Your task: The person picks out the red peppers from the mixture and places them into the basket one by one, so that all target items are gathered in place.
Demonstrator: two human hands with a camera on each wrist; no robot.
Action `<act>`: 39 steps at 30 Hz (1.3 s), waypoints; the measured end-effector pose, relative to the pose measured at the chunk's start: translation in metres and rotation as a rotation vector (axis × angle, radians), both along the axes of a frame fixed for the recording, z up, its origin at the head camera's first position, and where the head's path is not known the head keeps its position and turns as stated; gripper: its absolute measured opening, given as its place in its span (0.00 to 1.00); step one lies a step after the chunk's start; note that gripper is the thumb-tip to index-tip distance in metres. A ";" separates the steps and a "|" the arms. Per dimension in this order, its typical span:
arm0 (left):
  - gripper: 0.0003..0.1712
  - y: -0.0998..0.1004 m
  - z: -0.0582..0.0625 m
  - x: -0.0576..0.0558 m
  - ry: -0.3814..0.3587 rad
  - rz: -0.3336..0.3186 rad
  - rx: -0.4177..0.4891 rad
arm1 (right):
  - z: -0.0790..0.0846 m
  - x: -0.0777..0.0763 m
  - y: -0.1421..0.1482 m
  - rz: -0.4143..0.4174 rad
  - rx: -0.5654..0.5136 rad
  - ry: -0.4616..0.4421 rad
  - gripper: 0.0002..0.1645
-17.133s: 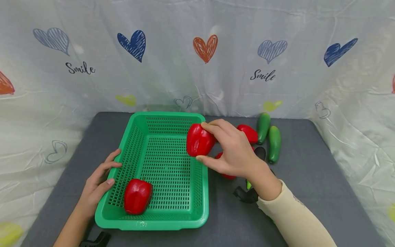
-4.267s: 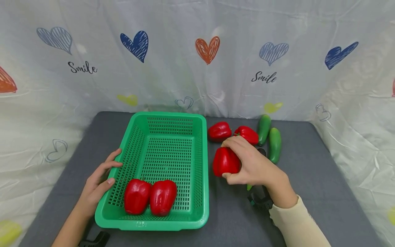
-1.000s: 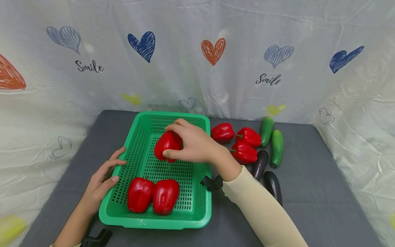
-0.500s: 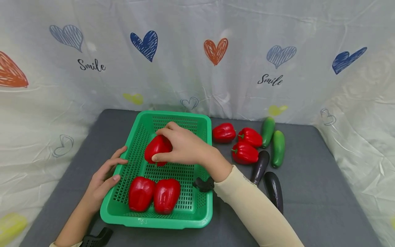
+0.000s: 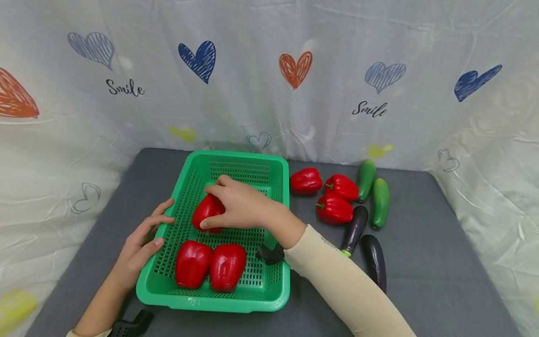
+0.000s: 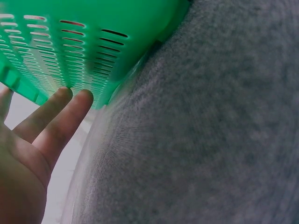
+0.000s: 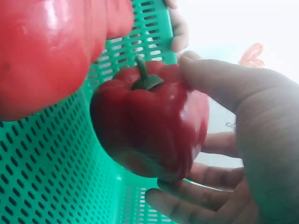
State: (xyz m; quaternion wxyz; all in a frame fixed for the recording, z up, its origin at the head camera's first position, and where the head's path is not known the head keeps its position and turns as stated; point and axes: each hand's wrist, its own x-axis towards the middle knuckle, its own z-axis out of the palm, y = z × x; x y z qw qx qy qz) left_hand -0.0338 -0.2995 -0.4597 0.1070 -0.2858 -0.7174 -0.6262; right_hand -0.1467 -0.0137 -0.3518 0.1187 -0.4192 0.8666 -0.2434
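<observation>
White cloth [image 5: 257,23] hangs from nine through twelve to three; a blue heart [image 5: 476,83] at two; gray table [image 5: 438,262] toward six.

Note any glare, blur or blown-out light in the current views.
Head: mostly sharp, small glossy highlights on the two peppers at the near end of the green basket; left wrist: grey cloth soft and grainy; right wrist: curtain washed nearly white, held pepper shaded on its left side.

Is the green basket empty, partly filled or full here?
Partly filled: two peppers lie in the basket, yet much of its slotted floor shows bare.
</observation>
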 end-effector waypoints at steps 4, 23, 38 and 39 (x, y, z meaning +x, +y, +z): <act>0.27 0.001 0.001 -0.001 0.013 -0.004 0.000 | -0.005 -0.001 -0.003 0.027 0.016 0.012 0.48; 0.27 0.000 -0.001 0.000 0.001 0.006 0.000 | -0.021 0.002 -0.016 0.106 0.112 0.063 0.49; 0.27 0.000 0.000 0.000 0.009 0.001 0.007 | -0.029 0.000 -0.015 0.137 0.089 0.048 0.41; 0.27 0.000 0.000 0.000 0.010 0.000 0.007 | -0.029 -0.001 -0.015 0.138 0.086 0.048 0.41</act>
